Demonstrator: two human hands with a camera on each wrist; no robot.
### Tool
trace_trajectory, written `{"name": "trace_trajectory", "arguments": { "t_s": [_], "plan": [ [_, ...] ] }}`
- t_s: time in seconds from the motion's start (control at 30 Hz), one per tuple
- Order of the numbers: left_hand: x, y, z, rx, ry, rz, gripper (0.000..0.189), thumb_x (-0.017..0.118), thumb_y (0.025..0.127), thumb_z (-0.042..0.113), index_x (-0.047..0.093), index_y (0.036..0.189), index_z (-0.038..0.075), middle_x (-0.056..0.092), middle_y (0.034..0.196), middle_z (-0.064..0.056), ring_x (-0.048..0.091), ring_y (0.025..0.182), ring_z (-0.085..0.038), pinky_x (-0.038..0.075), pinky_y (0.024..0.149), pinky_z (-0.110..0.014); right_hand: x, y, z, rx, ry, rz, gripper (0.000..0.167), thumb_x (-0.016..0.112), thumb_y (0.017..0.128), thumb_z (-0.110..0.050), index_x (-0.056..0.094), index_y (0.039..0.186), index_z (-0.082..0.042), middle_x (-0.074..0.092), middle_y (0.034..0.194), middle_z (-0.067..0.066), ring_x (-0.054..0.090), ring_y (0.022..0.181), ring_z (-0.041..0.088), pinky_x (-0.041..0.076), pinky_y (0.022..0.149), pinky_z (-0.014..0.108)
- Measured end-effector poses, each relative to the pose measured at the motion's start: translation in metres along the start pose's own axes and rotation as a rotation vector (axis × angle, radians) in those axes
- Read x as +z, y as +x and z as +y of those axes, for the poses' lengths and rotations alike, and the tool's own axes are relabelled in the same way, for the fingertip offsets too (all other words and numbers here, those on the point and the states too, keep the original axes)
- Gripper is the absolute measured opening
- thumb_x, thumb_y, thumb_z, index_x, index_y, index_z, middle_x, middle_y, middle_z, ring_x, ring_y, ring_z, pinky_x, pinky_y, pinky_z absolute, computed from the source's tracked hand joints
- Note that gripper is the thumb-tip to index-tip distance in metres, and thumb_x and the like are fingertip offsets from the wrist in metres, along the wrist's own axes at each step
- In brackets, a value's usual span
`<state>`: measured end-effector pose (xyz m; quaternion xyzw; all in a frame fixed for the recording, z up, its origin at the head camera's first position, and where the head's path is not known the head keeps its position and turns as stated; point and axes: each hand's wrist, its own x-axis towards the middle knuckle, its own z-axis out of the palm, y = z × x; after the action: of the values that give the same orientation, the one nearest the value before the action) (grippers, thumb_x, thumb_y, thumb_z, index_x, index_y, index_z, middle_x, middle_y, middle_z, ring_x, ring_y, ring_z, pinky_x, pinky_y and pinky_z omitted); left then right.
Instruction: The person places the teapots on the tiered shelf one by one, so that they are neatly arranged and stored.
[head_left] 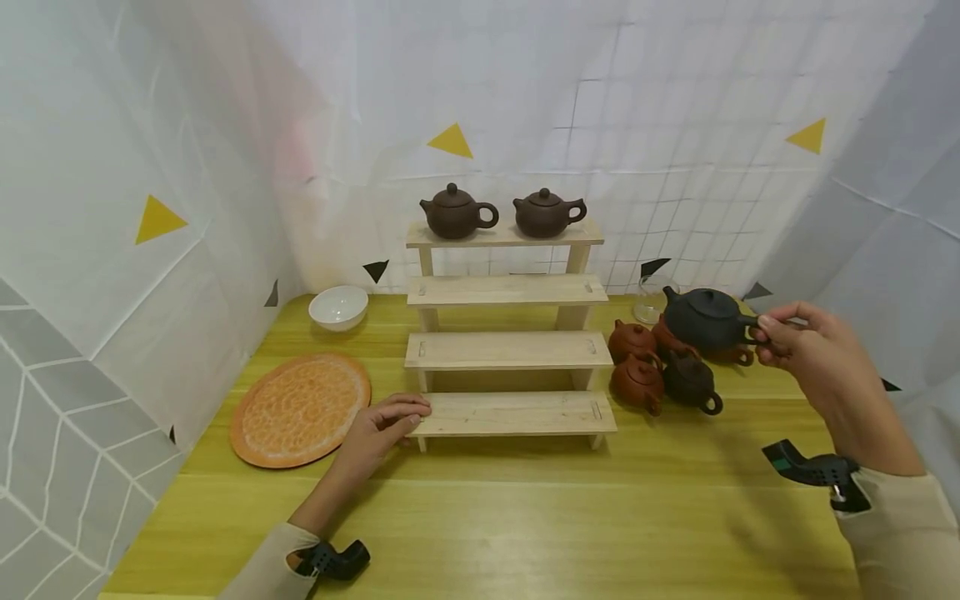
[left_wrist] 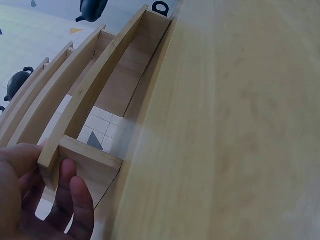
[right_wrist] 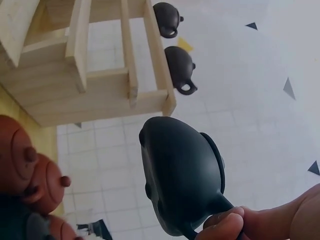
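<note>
My right hand [head_left: 813, 342] pinches the handle of a black teapot [head_left: 705, 318], held up above a cluster of smaller teapots at the right. In the right wrist view the black teapot [right_wrist: 182, 170] hangs clear of the table, its handle between thumb and fingers. My left hand [head_left: 382, 425] grips the left end of the lowest step of a wooden tiered stand [head_left: 510, 414]. Seen from the left wrist, fingers [left_wrist: 82, 200] curl under that plank's end. Two dark brown teapots, one at left [head_left: 452, 214] and one at right [head_left: 543, 215], stand on the top step.
Right of the stand sit reddish teapots [head_left: 636, 382] and a small dark teapot [head_left: 690, 383], close together. A clear glass [head_left: 647, 302] stands behind them. On the left are a white bowl [head_left: 339, 308] and a round orange mat [head_left: 302, 408]. White sheeting surrounds the table.
</note>
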<state>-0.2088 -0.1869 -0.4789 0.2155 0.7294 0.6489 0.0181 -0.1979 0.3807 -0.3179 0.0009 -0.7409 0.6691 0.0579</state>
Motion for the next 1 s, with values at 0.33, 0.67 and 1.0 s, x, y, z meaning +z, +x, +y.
{"name": "trace_trajectory", "arguments": {
  "t_s": [0.33,0.67,1.0],
  "plan": [
    [0.000,0.001,-0.005,0.043,-0.013,-0.009,0.022,0.063,0.105,0.007,0.076,0.121,-0.003,0.061,0.134,-0.019,0.063,0.116,-0.020,0.059,0.073,-0.036,0.013,0.007,-0.013,-0.051,0.040,-0.057,0.019,0.060,0.108,-0.016,0.052,0.110,0.001,0.058,0.091,0.005,0.056,0.068,0.018,0.050,0.063,0.027],
    [0.000,0.000,-0.002,0.025,-0.008,-0.001,0.022,0.064,0.106,0.009,0.076,0.121,-0.002,0.062,0.134,-0.017,0.065,0.110,-0.020,0.059,0.073,-0.037,0.032,0.016,-0.027,-0.105,0.042,-0.119,0.021,0.059,0.108,-0.016,0.051,0.112,0.003,0.058,0.087,0.007,0.051,0.065,0.020,0.044,0.056,0.030],
    [0.000,0.000,0.001,0.009,-0.007,0.002,0.022,0.064,0.105,0.009,0.077,0.120,0.000,0.062,0.135,-0.017,0.063,0.116,-0.022,0.059,0.073,-0.036,0.055,0.023,-0.044,-0.054,-0.098,-0.085,0.026,0.059,0.107,-0.026,0.054,0.113,-0.002,0.061,0.088,0.003,0.055,0.068,0.018,0.050,0.059,0.027]
  ]
}}
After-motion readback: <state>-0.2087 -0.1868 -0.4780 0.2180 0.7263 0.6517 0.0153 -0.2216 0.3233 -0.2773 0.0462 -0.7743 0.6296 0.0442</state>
